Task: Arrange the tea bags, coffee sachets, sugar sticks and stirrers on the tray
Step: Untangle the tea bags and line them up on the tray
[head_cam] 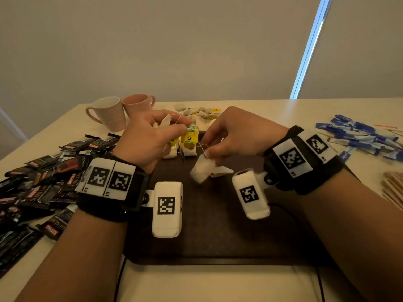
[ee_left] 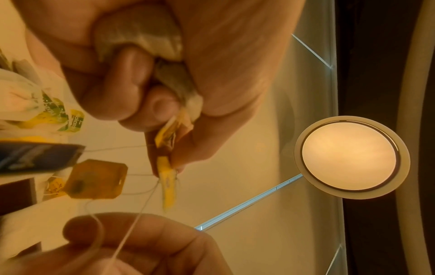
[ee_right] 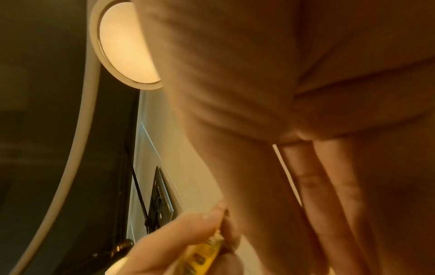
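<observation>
Tea bags, two on tray [head_cam: 218, 236], left hand [head_cam: 148, 138] clutching one, right hand [head_cam: 235, 136] pinching another's string, two mugs [head_cam: 109, 114]

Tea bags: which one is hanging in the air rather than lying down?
The white tea bag dangling by its string from the right hand above the dark tray; the others lie flat.

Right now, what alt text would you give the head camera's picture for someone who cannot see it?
Two hands work above a dark tray: the left hand grips tea bags with yellow tags, the right hand pinches a string with a white tea bag dangling. Black coffee sachets lie left, blue sugar sticks right, two mugs behind.
</observation>
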Demonstrator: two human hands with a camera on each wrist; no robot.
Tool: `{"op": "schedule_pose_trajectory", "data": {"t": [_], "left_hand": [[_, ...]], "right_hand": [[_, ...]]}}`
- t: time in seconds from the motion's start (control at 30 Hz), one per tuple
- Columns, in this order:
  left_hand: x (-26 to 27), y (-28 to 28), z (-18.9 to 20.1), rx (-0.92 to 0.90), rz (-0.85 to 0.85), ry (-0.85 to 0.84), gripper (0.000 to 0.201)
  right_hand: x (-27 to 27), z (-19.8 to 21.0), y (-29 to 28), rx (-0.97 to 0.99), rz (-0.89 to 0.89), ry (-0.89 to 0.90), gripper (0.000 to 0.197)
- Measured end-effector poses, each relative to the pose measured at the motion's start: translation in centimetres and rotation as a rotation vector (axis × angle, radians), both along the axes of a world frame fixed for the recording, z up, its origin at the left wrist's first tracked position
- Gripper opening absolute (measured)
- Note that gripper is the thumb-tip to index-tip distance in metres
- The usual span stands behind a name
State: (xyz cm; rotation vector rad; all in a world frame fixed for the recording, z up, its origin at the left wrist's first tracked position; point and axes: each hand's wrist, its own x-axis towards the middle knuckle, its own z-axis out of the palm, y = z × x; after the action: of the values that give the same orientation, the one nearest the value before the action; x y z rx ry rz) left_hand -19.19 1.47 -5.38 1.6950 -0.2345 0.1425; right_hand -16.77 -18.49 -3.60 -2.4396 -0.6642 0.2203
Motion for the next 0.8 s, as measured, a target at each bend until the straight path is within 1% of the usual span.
{"op": "schedule_pose_trajectory", "data": {"t": [0.07,0.1,0.13,0.17,0.27,0.33,0.37,0.43,0.53,0.67,0.8], "left_hand": [[-0.2,-0.1,0.1,0.039,0.023,0.001,0.007],[-0.1,-0.1,0.1,0.067,0.022,0.004,0.01],[-0.2,-0.2,0.0,0.101,0.015,0.003,0.011],[-0.1,-0.2,0.0,0.127,0.021,-0.002,0.01],[0.1,0.0,-0.2,0.179,0.059,-0.006,0.028],[0.1,0.1,-0.1,0.198,0.068,0.002,0.031],[0.1,0.1,-0.1,0.205,0.074,0.007,0.031],[0.2,0.1,0.0,0.212,0.093,0.009,0.031],[0.3,0.2,0.0,0.205,0.109,0.017,0.033],[0.2,0.2,0.1,0.213,0.114,0.031,0.034],[-0.2,0.0,0.4,0.288,0.111,0.001,0.022]], "right_hand": [[-0.5,0.2,-0.1,0.068,0.039,0.123,0.022],[-0.6,0.3,-0.2,0.069,0.043,0.169,0.024],[-0.7,0.3,-0.3,0.025,0.047,0.182,0.026],[-0.7,0.3,-0.5,-0.062,0.051,0.168,0.03],[-1.1,-0.2,-0.4,-0.347,0.044,0.17,0.042],[-1.3,-0.8,-0.2,-0.461,0.04,0.178,0.037],[-1.3,-1.1,-0.1,-0.484,0.041,0.169,0.03],[-1.1,-1.3,-0.1,-0.48,0.04,0.128,0.013],[-0.8,-0.7,-0.7,-0.458,0.04,0.066,0.005],[-0.8,0.1,-1.8,-0.433,-0.01,0.004,0.008],[-0.5,0.2,-2.5,-0.409,-0.095,-0.092,0.01]]}}
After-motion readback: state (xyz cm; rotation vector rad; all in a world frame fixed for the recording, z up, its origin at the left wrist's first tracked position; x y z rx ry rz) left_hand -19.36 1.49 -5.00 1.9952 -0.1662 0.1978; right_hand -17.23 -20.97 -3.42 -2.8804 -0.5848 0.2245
